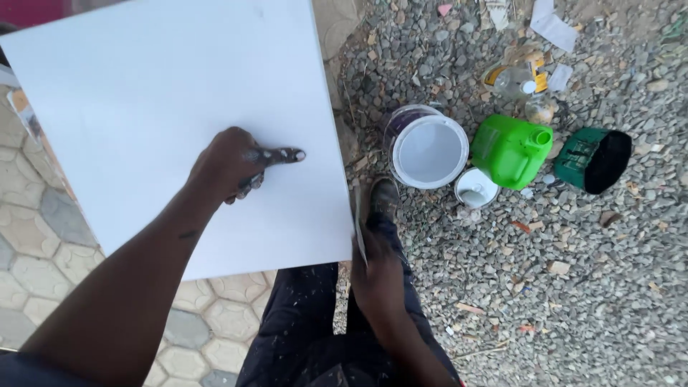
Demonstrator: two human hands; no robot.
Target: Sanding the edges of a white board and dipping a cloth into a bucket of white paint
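Large white board (165, 93) across the upper left and centre of the frame, blank, slightly tilted, lower edge above the knees. Left hand (233, 165) flat on the board near the middle of the frame, fingers loosely curled, index finger (283, 155) stretched out to the right with its paint-flecked tip touching the white surface; nothing held in it. Right hand (376, 269) at lower centre, just beside the board's lower right corner, closed around a thin flat pale blade-like tool (358, 222) that points up along the board's right edge; exact kind of tool not clear.

Dark, paint-spattered trousers (308, 322) at bottom centre, one dark shoe (383, 195) on the gravel just right of the board.

Right of the board, on grey gravel (573, 301): white bucket (428, 149) with white inside, open, at upper centre; small white cup (476, 188) touching its lower right side; bright green jug (510, 150) with a green cap just right of the bucket; dark green container (593, 159) lying on its side with its black mouth to the right, near the jug. Clear plastic bottle (512, 80) with a yellow label above the jug, among paper scraps (552, 27) in the upper right of the frame.

Hexagonal paving stones (32, 236) along the left edge and lower left, under the board.
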